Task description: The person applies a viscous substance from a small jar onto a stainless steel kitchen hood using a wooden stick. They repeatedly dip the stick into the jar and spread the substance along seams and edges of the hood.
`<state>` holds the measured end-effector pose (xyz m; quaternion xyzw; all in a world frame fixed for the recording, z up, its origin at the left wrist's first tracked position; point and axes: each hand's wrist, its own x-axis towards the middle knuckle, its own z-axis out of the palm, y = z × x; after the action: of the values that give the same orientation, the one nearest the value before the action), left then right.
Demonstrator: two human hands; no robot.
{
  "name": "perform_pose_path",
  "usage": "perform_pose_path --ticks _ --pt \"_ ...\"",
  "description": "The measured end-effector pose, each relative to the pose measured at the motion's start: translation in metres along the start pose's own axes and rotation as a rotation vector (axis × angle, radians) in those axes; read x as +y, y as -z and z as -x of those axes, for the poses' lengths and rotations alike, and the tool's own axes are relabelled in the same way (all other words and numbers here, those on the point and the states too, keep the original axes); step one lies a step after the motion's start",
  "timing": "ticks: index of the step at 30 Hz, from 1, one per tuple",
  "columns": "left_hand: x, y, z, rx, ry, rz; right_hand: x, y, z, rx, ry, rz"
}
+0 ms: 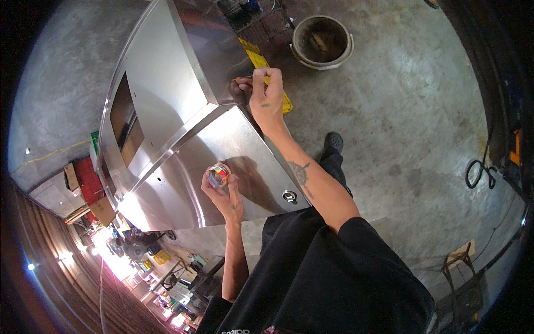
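Note:
My left hand (229, 203) is closed around a small round container (218, 173) with a shiny rim and red and yellow colours showing. It is over the front panel of a large stainless steel cabinet (167, 72), on which a dark shadow falls. My right hand (266, 97) is farther away, beside the cabinet's dark reflective side. Its fingers are pinched together near a thin, orange-tipped thing that is too small to make out. Behind that hand a long yellow strip (287, 106) slants along the cabinet's edge, partly hidden by the hand.
A round metal latch (290, 196) is set in the panel's near corner. Beyond the cabinet a pale bucket (322, 42) stands on the concrete floor (411, 111). A wooden-topped stool (460, 253) is at the lower right. Tools and boxes crowd a cluttered area (161, 259) at the lower left.

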<state>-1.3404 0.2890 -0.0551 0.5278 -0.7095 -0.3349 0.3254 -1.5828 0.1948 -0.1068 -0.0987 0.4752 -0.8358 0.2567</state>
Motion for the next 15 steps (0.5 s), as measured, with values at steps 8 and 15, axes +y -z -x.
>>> perform_pose_path --ticks 8,15 --pt "0.002 0.006 0.015 0.034 -0.054 -0.063 -0.035 0.048 0.028 0.084 -0.100 0.091" --pt "-0.001 0.018 0.034 0.067 -0.103 -0.022 -0.106 0.093 0.104 0.063 -0.163 0.201"
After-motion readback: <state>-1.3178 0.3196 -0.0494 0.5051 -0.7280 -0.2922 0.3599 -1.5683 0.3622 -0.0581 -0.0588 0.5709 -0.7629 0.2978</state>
